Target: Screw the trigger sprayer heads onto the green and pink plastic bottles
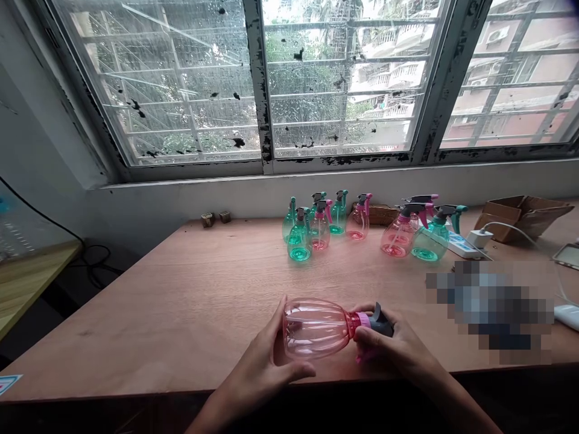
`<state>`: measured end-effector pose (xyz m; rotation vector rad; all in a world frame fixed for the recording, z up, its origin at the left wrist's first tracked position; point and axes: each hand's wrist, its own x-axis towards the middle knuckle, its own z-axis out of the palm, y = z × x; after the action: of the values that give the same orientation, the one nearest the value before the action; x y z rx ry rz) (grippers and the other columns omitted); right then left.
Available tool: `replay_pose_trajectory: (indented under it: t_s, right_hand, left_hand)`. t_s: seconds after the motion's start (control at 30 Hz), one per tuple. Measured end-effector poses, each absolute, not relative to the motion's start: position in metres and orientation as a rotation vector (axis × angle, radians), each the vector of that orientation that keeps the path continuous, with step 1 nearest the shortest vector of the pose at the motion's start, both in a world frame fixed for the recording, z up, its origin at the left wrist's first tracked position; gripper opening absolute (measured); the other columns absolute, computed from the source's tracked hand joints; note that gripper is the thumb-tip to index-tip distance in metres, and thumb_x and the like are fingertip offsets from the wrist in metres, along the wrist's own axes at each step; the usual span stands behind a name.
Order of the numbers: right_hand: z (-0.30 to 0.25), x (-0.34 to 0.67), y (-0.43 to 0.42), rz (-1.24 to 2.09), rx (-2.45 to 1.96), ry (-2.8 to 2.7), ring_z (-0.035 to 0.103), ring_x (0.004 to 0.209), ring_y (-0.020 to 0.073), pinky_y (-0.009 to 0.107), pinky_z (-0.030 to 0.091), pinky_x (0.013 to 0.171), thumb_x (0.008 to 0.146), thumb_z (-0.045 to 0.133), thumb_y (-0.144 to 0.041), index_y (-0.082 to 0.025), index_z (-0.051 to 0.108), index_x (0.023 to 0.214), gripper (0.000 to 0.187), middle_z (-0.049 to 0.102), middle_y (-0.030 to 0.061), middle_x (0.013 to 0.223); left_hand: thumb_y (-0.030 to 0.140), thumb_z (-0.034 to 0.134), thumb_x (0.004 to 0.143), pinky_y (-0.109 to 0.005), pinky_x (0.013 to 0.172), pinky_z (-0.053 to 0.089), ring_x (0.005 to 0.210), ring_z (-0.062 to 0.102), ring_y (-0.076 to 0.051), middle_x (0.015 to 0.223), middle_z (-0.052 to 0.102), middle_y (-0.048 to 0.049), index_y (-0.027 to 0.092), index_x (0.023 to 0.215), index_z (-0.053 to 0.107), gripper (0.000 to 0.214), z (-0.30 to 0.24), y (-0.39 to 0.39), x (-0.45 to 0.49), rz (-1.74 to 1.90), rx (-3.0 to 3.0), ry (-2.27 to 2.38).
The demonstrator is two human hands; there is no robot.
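Right hand (398, 340) is pinching the pink collar (363, 320) and dark spray head (383, 324) of a clear pink bottle (314, 328), while the left hand (260, 361) is cupping its base, thumb spread away below. The pink bottle is lying sideways between the hands, above the near edge of the desk (181, 313), base pointing left and head pointing right. Toward the window (339, 90), pink and green spray bottles (300, 241) are standing upright in two clusters, the right one sitting beside a white power strip (464, 246), left of a cardboard box (520, 217).
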<state>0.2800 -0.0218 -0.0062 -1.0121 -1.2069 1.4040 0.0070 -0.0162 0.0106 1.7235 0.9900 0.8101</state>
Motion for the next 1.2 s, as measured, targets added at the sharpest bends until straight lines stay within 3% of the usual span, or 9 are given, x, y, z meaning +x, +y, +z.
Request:
replay_pose_trajectory:
  t_s: [0.3,0.53,0.77,0.93,1.07,1.2]
  right_hand:
    - [-0.006,0.279,-0.022,1.378,-1.039,-1.202,0.068,0.056,0.022,0.033,0.059,0.058,0.071,0.084,-0.048,-0.016,0.065,0.1,0.047,0.073,0.0024,0.06]
    - [-0.006,0.28,-0.025,1.281,-1.112,-1.281,0.071,0.064,0.0202,0.031,0.061,0.062,0.07,0.087,-0.04,-0.019,0.069,0.102,0.042,0.073,0.0005,0.076]
    - [-0.01,0.278,-0.024,1.291,-1.09,-1.251,0.072,0.062,0.0209,0.032,0.061,0.064,0.065,0.09,-0.038,-0.02,0.072,0.103,0.046,0.074,-0.0002,0.075]
    - [-0.009,0.277,-0.024,1.286,-1.075,-1.209,0.07,0.058,0.021,0.031,0.059,0.059,0.069,0.086,-0.044,-0.018,0.07,0.101,0.044,0.074,0.0016,0.069]
    - [-0.009,0.278,-0.023,1.346,-1.049,-1.126,0.069,0.056,0.0198,0.03,0.058,0.056,0.067,0.088,-0.045,-0.016,0.068,0.097,0.046,0.073,0.0024,0.072]
    - [-0.01,0.28,-0.022,1.372,-1.026,-1.081,0.068,0.055,0.0196,0.033,0.059,0.057,0.067,0.088,-0.044,-0.015,0.067,0.099,0.048,0.071,0.0021,0.071]
  left_hand:
    - [0.027,0.086,0.073,-0.046,0.115,0.037,0.13,0.051,-0.032,0.141,0.055,-0.0108,0.025,0.151,0.033,0.094,0.021,-0.013,0.012,0.865,1.647,0.899]
    - [0.045,0.079,0.08,-0.043,0.106,0.046,0.128,0.054,-0.034,0.133,0.062,-0.0125,0.021,0.144,0.043,0.077,0.021,-0.012,0.013,0.914,1.567,0.851]
    - [0.056,0.075,0.078,-0.041,0.096,0.05,0.112,0.064,-0.034,0.117,0.069,-0.0144,0.016,0.125,0.056,0.065,0.018,-0.011,0.014,0.929,1.506,1.009]
    - [0.049,0.076,0.08,-0.041,0.1,0.048,0.115,0.062,-0.032,0.122,0.065,-0.0125,0.018,0.13,0.052,0.063,0.019,-0.013,0.013,0.912,1.526,0.941]
    - [0.039,0.082,0.077,-0.04,0.111,0.04,0.13,0.05,-0.031,0.137,0.055,-0.0097,0.027,0.147,0.036,0.084,0.02,-0.015,0.01,0.905,1.573,0.879]
    - [0.03,0.083,0.076,-0.045,0.113,0.036,0.124,0.055,-0.03,0.13,0.059,-0.0092,0.029,0.155,0.02,0.101,0.018,-0.017,0.009,0.836,1.686,0.963]
